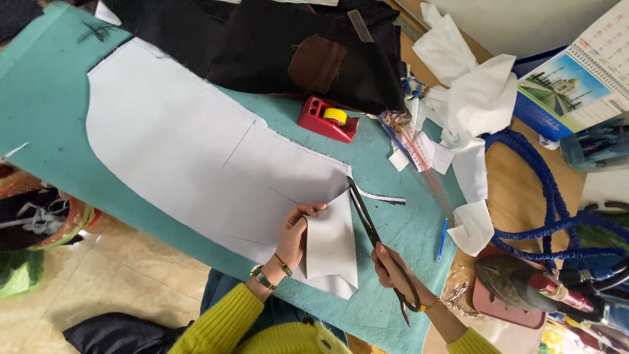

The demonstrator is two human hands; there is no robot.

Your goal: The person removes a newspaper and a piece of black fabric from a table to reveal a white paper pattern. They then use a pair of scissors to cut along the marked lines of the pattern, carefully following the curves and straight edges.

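Nearest the camera, 2 yellow sleeves are seen at the bottom edge, each ending in a bare hand over the bench (pixel 52 98), which is covered in teal cloth. The right hand (pixel 392 267) is clenched through the handles of a pair of black scissors (pixel 373 233), whose blades are pointed away toward the far edge of the white paper pattern (pixel 196 151). The left hand (pixel 293 237), worn with a watch and a bracelet, is closed on a folded-up flap of that pattern, with the fingers (pixel 312 208) curled over the flap's top edge just left of the blades. A thin white strip (pixel 383 196) is seen lying just right of the blade tips. A blue pen (pixel 443 239) lies near the right rim of the bench, and an iron (pixel 524 285) rests on a pink stand further right. Farther off, a clear ruler (pixel 426 164) is laid diagonally, and a red tape dispenser (pixel 327 119) with a yellow roll stands beyond the pattern. At the far side, black fabric (pixel 262 39) with a brown patch is heaped, crumpled white cloth (pixel 475 85) is piled to its right, and a blue hose (pixel 544 196) is coiled past the bench.
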